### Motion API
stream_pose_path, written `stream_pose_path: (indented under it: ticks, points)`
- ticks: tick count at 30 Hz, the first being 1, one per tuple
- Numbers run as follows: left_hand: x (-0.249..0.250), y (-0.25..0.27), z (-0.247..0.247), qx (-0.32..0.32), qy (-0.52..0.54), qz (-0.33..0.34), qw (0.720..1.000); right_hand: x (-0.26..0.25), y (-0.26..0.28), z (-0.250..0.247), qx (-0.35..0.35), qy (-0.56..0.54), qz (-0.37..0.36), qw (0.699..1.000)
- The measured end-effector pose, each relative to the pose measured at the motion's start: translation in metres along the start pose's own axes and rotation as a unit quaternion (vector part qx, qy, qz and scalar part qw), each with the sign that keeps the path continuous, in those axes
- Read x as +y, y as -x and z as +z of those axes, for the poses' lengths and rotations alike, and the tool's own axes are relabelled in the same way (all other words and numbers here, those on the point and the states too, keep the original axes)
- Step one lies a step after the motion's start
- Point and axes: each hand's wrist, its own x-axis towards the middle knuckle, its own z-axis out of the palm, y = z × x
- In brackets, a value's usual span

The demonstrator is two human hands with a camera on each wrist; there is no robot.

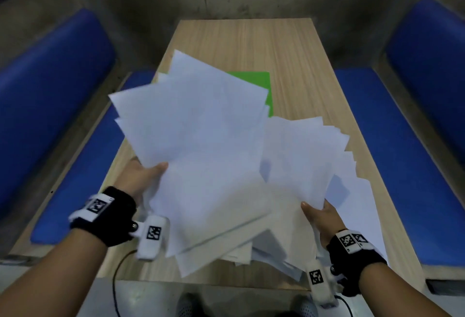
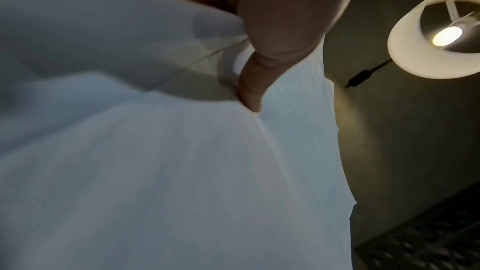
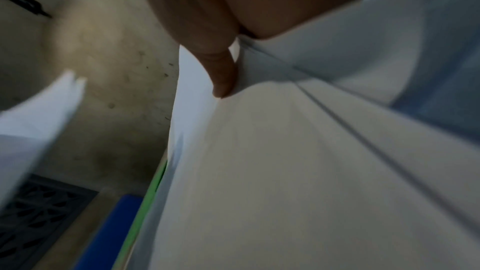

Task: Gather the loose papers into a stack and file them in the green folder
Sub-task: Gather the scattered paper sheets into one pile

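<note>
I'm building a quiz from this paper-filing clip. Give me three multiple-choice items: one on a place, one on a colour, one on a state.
1. Where is the folder?
A. on the table beyond the papers
B. on a bench
C. in the left hand

2. What colour are the benches?
A. red
B. blue
C. grey

3. How are the papers held?
A. left hand only
B. lying untouched
C. a fanned bunch in each hand

Key: A, its green corner shows on the table behind the sheets. B, blue cushions flank the table. C, the left hand and right hand each pinch a bunch.
</note>
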Motion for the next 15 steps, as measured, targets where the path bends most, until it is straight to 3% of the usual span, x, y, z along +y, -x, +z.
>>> stream_pose_path:
  ticks: [4, 9, 12, 15]
  points:
    - [-0.027, 0.007, 0.045, -0.111, -0.035, -0.057, 0.992, -0.031, 0.011, -0.001, -0.07, -0.041, -0.01, 0.997]
    - [-0.02, 0.007, 0.064, -0.231, -0.058, -0.047, 0.97, -0.064, 0.029, 0.003, -0.112, -0.008, -0.043, 0.993]
    - [-0.012, 0.004, 0.071, -0.268, -0.001, -0.053, 0.962, -0.076, 0.039, 0.011, -0.126, 0.017, -0.067, 0.99]
    - [-0.005, 0.007, 0.077, -0.259, 0.035, -0.04, 0.964, -0.083, 0.044, 0.02, -0.091, 0.028, -0.11, 0.989]
